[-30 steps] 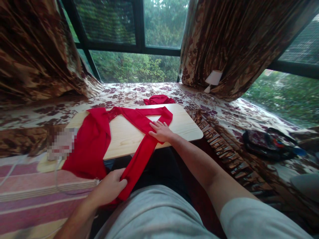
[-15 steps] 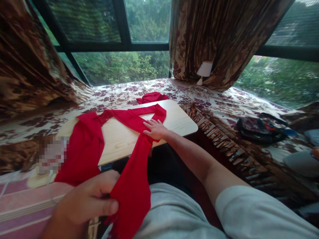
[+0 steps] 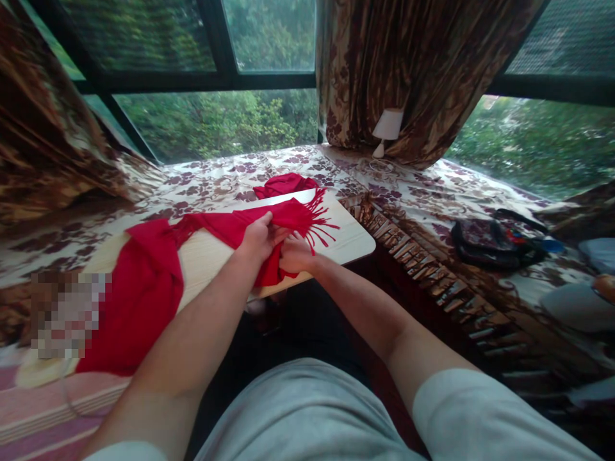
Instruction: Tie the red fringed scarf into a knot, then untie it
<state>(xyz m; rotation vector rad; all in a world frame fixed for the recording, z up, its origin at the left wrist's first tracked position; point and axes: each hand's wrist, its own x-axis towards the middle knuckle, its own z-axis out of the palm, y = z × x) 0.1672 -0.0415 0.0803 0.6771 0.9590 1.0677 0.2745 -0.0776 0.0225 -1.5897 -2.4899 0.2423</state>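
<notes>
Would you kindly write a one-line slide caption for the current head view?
Left hand and right hand handle a fringed red cloth over a pale wooden board, a small white lamp beyond.

- Both hands in close now, left hand [image 3: 262, 235] and right hand [image 3: 296, 254] side by side on the red scarf [image 3: 216, 225], finger grip hard to make out!
- Beyond them, the fringe [image 3: 317, 221] fans across the pale wooden board [image 3: 353, 237]!
- Over left, wide red cloth [image 3: 144, 282] drapes the board!
- Behind, a red bundle [image 3: 283, 184]; farther right, a small white lamp [image 3: 388, 125] by the curtain [image 3: 384, 57]!
</notes>
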